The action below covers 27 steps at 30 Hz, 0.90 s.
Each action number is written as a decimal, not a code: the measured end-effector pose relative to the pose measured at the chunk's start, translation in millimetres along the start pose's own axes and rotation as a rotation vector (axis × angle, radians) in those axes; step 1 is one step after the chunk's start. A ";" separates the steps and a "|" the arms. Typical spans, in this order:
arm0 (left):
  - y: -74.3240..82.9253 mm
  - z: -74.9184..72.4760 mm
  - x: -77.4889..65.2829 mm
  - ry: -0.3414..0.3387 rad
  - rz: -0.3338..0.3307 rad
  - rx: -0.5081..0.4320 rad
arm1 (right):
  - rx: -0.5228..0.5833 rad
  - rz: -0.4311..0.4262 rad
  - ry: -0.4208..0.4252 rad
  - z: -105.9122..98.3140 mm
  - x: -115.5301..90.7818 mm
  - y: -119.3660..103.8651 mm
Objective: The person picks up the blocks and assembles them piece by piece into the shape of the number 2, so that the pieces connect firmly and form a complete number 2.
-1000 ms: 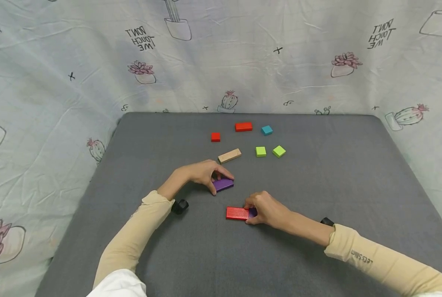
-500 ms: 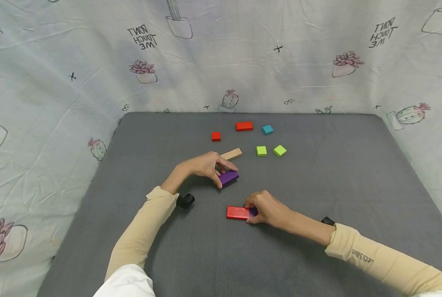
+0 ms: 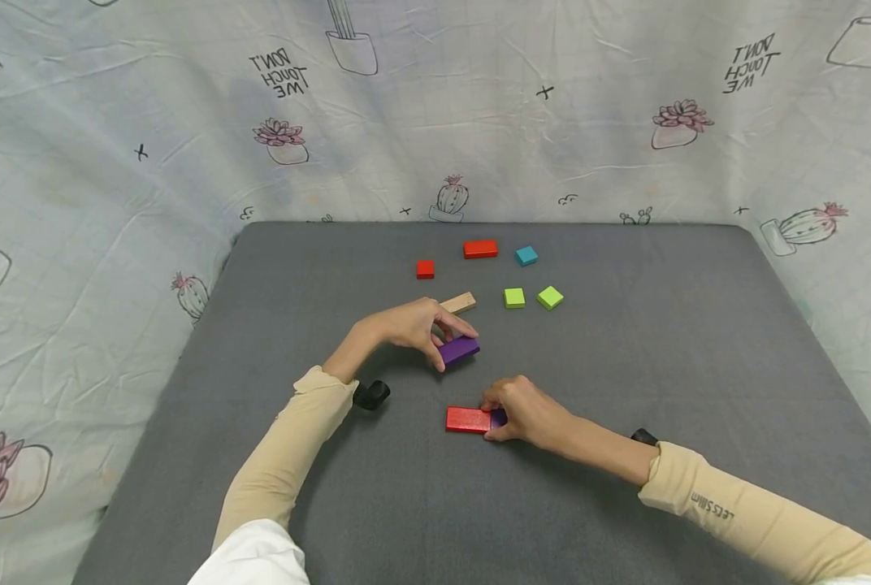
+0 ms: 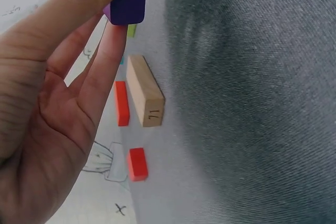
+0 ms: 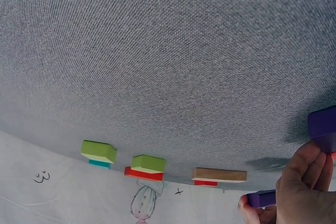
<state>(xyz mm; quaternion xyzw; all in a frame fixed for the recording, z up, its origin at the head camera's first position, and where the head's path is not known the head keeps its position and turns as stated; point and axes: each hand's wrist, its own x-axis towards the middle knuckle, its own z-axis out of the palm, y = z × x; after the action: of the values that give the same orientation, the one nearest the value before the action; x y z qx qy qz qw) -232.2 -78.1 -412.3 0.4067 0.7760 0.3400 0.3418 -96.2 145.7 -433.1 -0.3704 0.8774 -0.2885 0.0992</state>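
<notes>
My left hand (image 3: pixel 409 325) pinches a purple block (image 3: pixel 459 351) between thumb and fingers, raised off the table; the left wrist view shows that block's end (image 4: pixel 128 1) close up. Lower and to the right, my right hand (image 3: pixel 529 412) grips a second purple block (image 3: pixel 497 418), mostly covered by its fingers. A red rectangular block (image 3: pixel 468 420) lies end to end against this one. In the right wrist view, the gripped purple block (image 5: pixel 323 127) is at the right edge. Just behind my left hand lies a natural wood block (image 3: pixel 459 303), partly hidden in the head view.
Farther back on the grey table (image 3: pixel 662 341) lie a small red block (image 3: pixel 425 269), a longer red block (image 3: pixel 480 249) and a blue block (image 3: pixel 526 256). Two lime green blocks (image 3: pixel 514 298) sit nearer. A patterned white cloth (image 3: pixel 552 146) hangs behind the table.
My left hand has lifted the purple block and carried it up and to the right, now overlapping the wood block in the head view. The right hand has stayed in place.
</notes>
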 end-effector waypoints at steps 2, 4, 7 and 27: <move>3.1 0.0 -0.1 -0.010 0.007 0.011 | 0.003 -0.001 -0.001 0.1 0.1 0.2; 6.5 0.5 -0.2 -0.022 0.016 0.021 | 0.002 -0.003 0.000 0.2 0.5 0.2; 12.0 1.6 -0.1 -0.038 0.029 0.031 | -0.001 -0.005 0.005 0.4 0.8 -0.3; 35.8 18.1 -1.1 -0.134 0.031 0.020 | 0.027 0.004 0.016 -0.2 -0.6 -1.5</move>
<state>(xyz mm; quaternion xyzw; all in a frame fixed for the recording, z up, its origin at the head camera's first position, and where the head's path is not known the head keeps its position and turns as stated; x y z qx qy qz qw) -202.8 -58.8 -392.8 0.4438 0.7486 0.3093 0.3834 -95.0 145.4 -432.1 -0.3651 0.8748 -0.3033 0.0977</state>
